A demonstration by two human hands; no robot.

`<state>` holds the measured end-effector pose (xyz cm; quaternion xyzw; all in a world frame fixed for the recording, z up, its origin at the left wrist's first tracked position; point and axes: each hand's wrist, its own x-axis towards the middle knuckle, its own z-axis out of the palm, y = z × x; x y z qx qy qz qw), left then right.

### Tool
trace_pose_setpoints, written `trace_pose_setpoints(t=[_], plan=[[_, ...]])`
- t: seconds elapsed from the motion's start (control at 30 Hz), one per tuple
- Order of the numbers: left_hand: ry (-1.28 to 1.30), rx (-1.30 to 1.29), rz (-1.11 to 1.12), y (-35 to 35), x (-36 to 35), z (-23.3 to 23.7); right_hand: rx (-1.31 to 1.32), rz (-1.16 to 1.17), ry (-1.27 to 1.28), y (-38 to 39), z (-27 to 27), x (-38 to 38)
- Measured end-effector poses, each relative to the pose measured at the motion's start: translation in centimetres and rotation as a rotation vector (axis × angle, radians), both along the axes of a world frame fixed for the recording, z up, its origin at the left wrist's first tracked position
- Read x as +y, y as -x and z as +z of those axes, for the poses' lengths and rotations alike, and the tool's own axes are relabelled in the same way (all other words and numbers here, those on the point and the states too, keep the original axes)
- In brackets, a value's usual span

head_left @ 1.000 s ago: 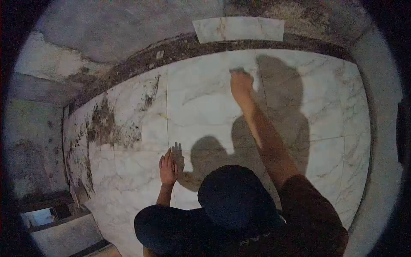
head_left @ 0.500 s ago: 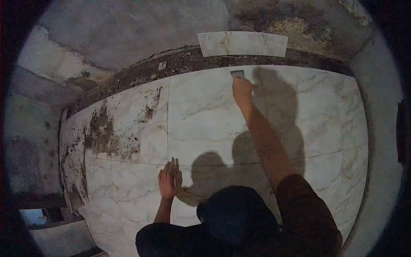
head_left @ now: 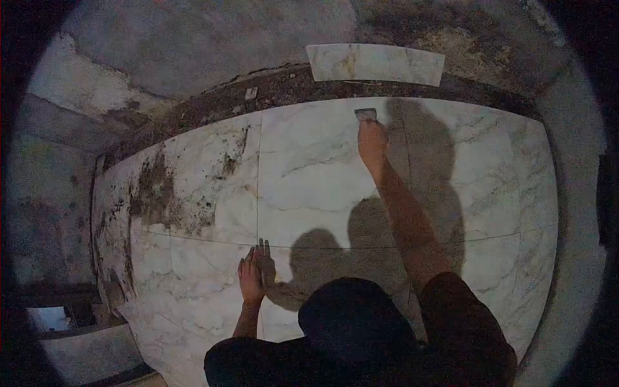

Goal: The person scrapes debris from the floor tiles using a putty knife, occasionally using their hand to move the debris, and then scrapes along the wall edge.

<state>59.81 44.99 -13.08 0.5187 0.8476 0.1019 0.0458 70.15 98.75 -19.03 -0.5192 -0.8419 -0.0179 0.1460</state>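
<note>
My right arm reaches far out over the marble-patterned tiles (head_left: 309, 187). In the fist of my right hand (head_left: 373, 145) is a putty knife (head_left: 365, 115), its wide flat blade close to the far edge of the tiling. Most of the handle is hidden inside my fingers. Closer in, my left hand (head_left: 250, 277) rests on the tiles with its fingers stretched out, near the crossing of two joints. It holds nothing.
Dark dirt smears (head_left: 158, 184) cover the tiles at the left. Beyond the far edge runs a strip of rubble (head_left: 219, 109), with a loose cut tile piece (head_left: 377, 64) across it. A grey wall (head_left: 577, 193) borders the right side.
The putty knife has come back slightly from the far tile edge toward me. My left hand stays in place, and the whole view has shifted a little.
</note>
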Motion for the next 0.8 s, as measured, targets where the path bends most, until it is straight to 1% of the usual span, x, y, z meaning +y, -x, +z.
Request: trace_pose_setpoints(t=[0.03, 0.07, 0.13, 0.17, 0.23, 0.27, 0.3, 0.37, 0.4, 0.43, 0.5, 0.53, 0.6, 0.63, 0.67, 0.73, 0.77, 0.8], plan=[[0.004, -0.039, 0.032, -0.3, 0.0, 0.3, 0.031, -0.006, 0.027, -0.1, 1.1, 0.0], [0.026, -0.018, 0.023, -0.4, 0.2, 0.6, 0.062, -0.013, 0.054, -0.3, 2.2, 0.0], [0.033, -0.028, 0.008, -0.3, 0.4, 0.5, 0.063, 0.047, 0.292, 0.6, 3.4, 1.8], [0.032, -0.041, -0.006, -0.6, -0.1, 0.8, 0.056, 0.046, 0.311, -0.2, 3.3, 0.5], [0.029, -0.021, -0.016, -0.4, -0.4, 0.8, 0.069, 0.109, 0.143, -1.4, 5.3, -1.6], [0.041, -0.003, -0.001, -0.4, -0.7, 0.6, 0.020, 0.080, -0.013, -1.9, 6.0, -2.9], [0.053, 0.014, 0.014, -0.2, -0.6, 0.2, 0.024, 0.076, -0.021, -1.5, 5.8, -2.1], [0.074, 0.065, -0.012, 0.6, -1.1, -1.7, -0.030, 0.027, 0.092, -0.8, 3.2, -0.6], [0.100, 0.113, -0.033, 0.7, -1.8, -2.3, 0.094, 0.012, 0.113, -0.3, 2.9, 0.2], [0.117, 0.106, -0.032, 0.5, -1.9, -1.8, 0.088, 0.014, 0.130, 0.0, 2.0, 0.5], [0.006, 0.028, -0.062, 0.0, -1.0, -0.3, -0.155, -0.003, -0.108, 0.1, 1.1, 0.4], [0.012, -0.055, -0.002, -0.5, -0.4, 0.6, -0.156, -0.005, -0.104, -0.4, 0.9, -0.4], [0.007, -0.016, -0.014, -0.2, -1.0, 0.2, 0.048, -0.021, -0.223, -1.5, 0.9, -2.3], [0.014, 0.015, -0.024, -0.2, -0.5, 0.4, 0.053, 0.013, -0.159, -2.0, 1.3, -2.4], [0.031, -0.018, 0.023, -0.4, -0.4, 0.5, 0.058, 0.045, -0.094, -2.4, 1.4, -2.3], [0.060, -0.019, 0.013, -0.4, -0.7, 0.1, 0.084, 0.055, -0.065, -1.1, 2.9, -0.1], [0.079, -0.015, 0.004, -0.3, -1.0, 0.2, 0.097, 0.061, -0.044, -0.7, 2.4, 0.0], [0.025, -0.056, 0.014, -1.2, 0.3, 2.1, 0.109, 0.068, -0.023, -0.4, 2.0, 0.1]])
